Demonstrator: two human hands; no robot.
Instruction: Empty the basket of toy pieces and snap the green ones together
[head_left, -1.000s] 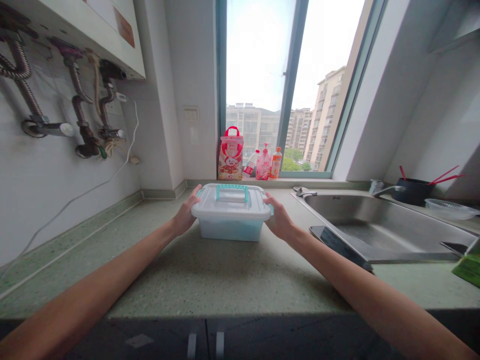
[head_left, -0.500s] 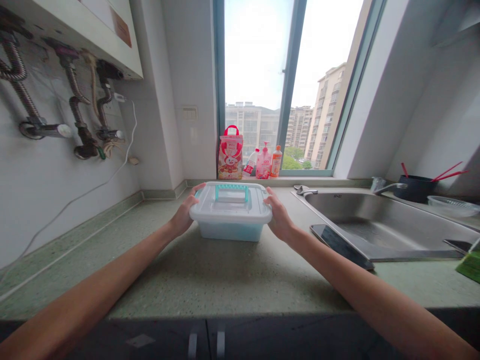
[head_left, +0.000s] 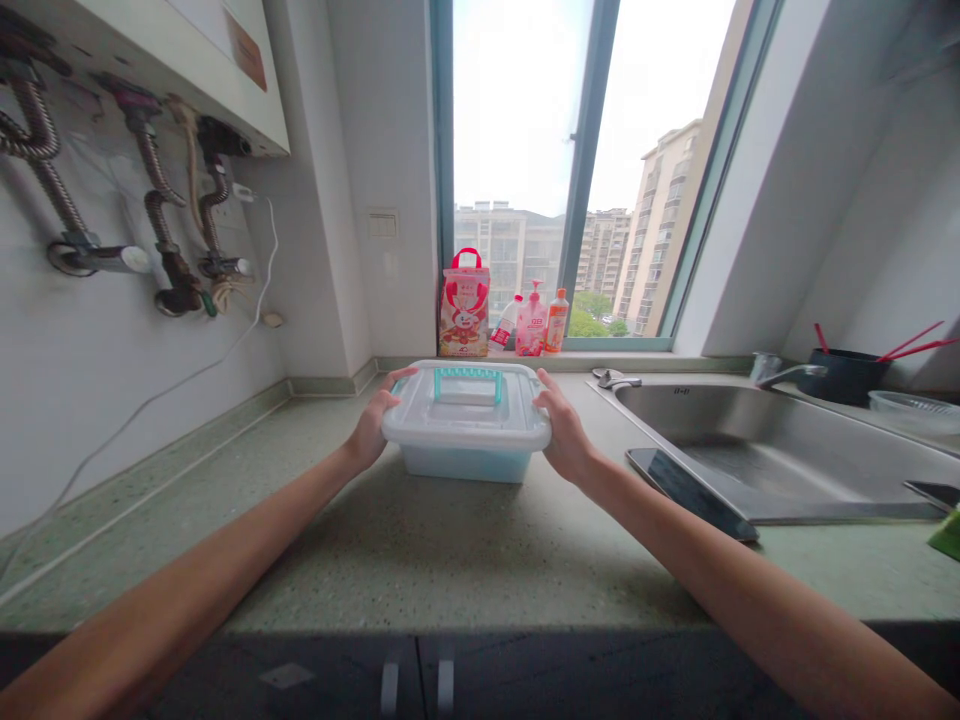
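Observation:
A translucent plastic storage box (head_left: 465, 463) sits on the speckled green countertop (head_left: 450, 560). Its whitish lid (head_left: 405, 420) is on, and a turquoise handle (head_left: 468, 372) lies folded on top. My left hand (head_left: 373, 425) grips the box's left end, thumb over the lid's rim. At the right end, my right hand (head_left: 564, 425) holds it the same way. The fingers of both hands are partly hidden behind the box's ends. Something pale blue shows faintly through the front wall, too blurred to name.
Right of the box lies a dark phone (head_left: 690, 495) beside the steel sink (head_left: 765, 430). A black pot (head_left: 847, 372) and a clear basket (head_left: 915, 408) stand beyond the sink. On the windowsill are a pink bag (head_left: 465, 312) and several bottles (head_left: 532, 322). A white cable (head_left: 187, 375) hangs at left.
The whole view has shifted slightly, so things sit a little further right. Both hands keep their grip on the box, which stays on the counter with its lid on.

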